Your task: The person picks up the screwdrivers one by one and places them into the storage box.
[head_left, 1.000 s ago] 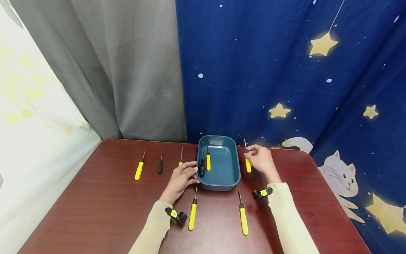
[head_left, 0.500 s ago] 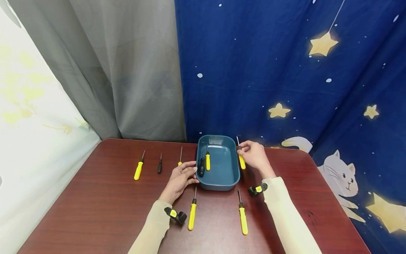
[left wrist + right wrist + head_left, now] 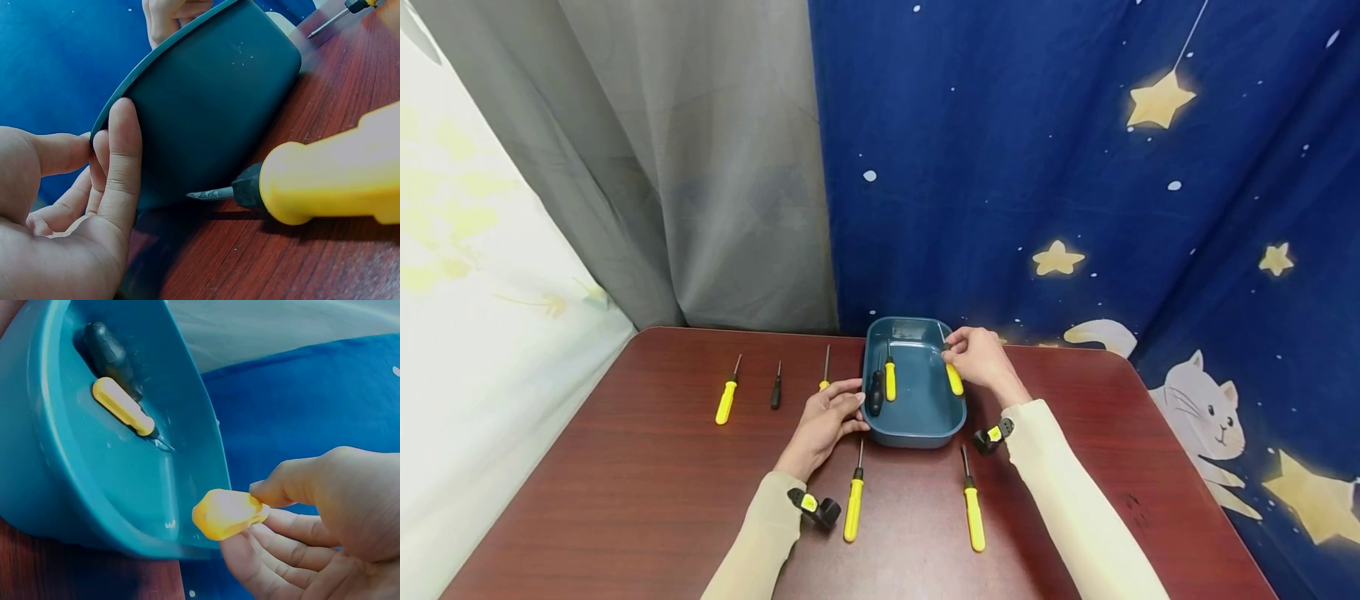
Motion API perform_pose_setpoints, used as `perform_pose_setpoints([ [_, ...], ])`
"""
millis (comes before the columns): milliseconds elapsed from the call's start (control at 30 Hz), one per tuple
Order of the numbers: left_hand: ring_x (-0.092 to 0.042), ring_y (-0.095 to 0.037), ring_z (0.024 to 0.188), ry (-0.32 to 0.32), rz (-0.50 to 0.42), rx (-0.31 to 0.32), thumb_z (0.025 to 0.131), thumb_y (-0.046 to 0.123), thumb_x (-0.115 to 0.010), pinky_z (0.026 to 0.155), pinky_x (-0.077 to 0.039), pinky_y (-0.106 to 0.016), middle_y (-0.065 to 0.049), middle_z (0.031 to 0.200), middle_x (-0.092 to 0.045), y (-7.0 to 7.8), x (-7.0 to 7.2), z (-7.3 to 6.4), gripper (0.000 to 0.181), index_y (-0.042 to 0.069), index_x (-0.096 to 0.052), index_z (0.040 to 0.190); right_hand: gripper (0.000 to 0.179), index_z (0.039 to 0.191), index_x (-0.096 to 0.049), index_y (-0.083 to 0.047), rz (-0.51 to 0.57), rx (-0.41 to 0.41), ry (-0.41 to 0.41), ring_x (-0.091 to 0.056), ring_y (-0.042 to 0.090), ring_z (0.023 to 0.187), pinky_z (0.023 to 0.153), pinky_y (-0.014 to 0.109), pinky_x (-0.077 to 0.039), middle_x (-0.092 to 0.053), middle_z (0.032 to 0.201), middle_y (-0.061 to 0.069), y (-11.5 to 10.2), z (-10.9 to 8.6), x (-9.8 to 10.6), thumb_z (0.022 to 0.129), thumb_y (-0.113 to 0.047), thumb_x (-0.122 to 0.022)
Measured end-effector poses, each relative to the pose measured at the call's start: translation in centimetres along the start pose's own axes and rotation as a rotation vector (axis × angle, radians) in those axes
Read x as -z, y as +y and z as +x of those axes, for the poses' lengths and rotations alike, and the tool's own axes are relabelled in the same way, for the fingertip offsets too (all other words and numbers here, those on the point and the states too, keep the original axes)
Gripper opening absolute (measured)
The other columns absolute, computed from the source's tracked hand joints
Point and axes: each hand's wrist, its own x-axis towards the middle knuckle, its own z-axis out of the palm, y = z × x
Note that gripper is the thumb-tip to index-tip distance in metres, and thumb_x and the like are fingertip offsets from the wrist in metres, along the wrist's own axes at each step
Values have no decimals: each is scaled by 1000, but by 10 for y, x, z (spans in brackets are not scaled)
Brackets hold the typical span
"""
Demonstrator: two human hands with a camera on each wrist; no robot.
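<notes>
My left hand (image 3: 823,423) pinches the left rim of a teal plastic bin (image 3: 917,440), thumb and fingers either side of the edge in the left wrist view. Over the bin's right side, my right hand (image 3: 979,360) holds a yellow-handled screwdriver (image 3: 954,380) between thumb and fingers, its shaft pointing away toward the back. The right wrist view shows the butt of its yellow handle (image 3: 222,515) near the bin's rim. Inside the bin lie a black screwdriver (image 3: 876,393) and a short yellow screwdriver (image 3: 891,382), side by side along the left wall.
On the red-brown table (image 3: 625,483), yellow screwdrivers lie in front of the bin, one at left (image 3: 853,508) and one at right (image 3: 974,517). Further left are a yellow screwdriver (image 3: 726,402), a small black one (image 3: 777,392) and another (image 3: 825,383) partly behind my left hand. Curtains (image 3: 760,208) hang behind.
My right hand has moved left with the yellow screwdriver, from beside the bin to over its right side. My left hand has kept its grip on the rim.
</notes>
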Motion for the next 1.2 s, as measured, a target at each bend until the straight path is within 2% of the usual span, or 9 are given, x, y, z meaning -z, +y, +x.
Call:
perform_pose_setpoints([
  [500,-61,-16,75,-5,-7,7,101,8,-63,71,-63,-30,-4,86,-63,0,1,1,38,5,-58,139,23,110,-71,-3,-35,-22,-95,-71,20,84,74,31,-62,-76,101,13,-13,15,-16,92,-18,-71],
  [833,-61,-16,75,-6,-14,8,101,7,-63,71,-63,-30,-4,86,-63,0,1,1,39,5,-58,139,21,108,-71,-1,-15,-47,-143,-68,18,72,64,29,-63,-72,97,14,-23,23,-24,94,-16,-69],
  [1200,-61,-16,74,0,-15,5,100,6,-63,70,-63,-30,-4,85,-64,0,1,1,39,4,-58,139,18,106,-72,-2,1,-61,-177,-68,19,69,68,29,-64,-70,92,13,-27,33,-35,96,-16,-69],
])
